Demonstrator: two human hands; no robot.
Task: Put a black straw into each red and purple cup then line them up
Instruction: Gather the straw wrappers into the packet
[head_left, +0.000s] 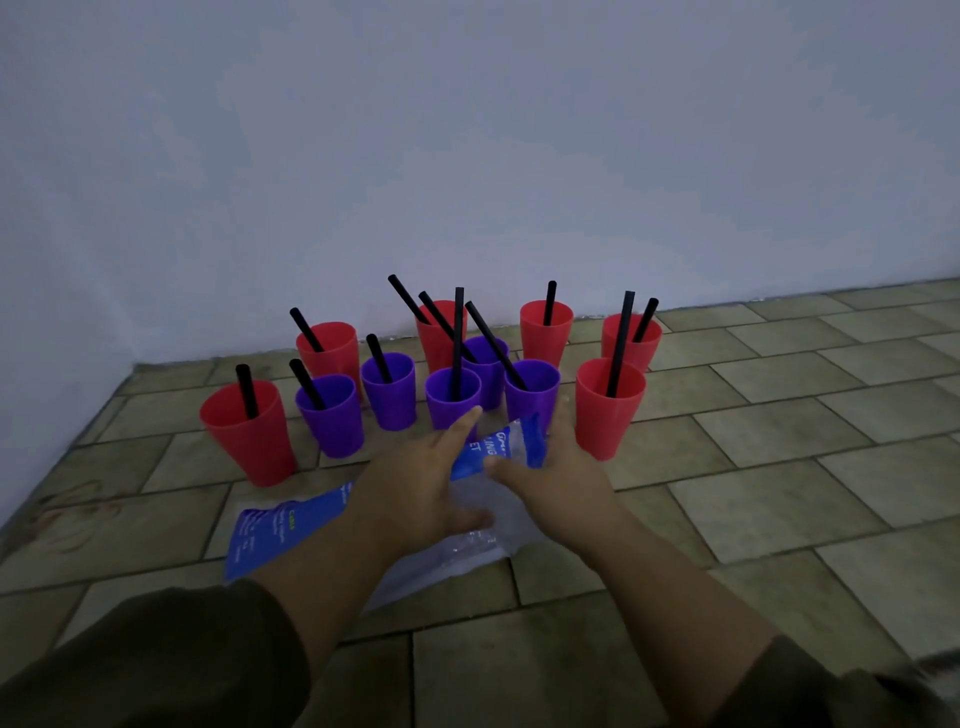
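Note:
Several red and purple cups stand in a loose cluster on the tiled floor near the wall, each with a black straw (457, 343) in it. Among them are a red cup at the left front (249, 436), another red cup at the right front (608, 415), and a purple cup (452, 402) in the middle. My left hand (421, 483) reaches forward with straight fingers, its fingertips at the base of that middle purple cup. My right hand (556, 467) reaches forward too, fingers straight, between another purple cup (532, 389) and the right front red cup. Neither hand grips anything.
A clear plastic packet with a blue label (498, 447) lies crumpled on the floor between and under my hands. A second blue label (280, 530) lies flat to the left. A pale wall (467, 156) rises right behind the cups. Bare tiles (779, 467) stretch to the right.

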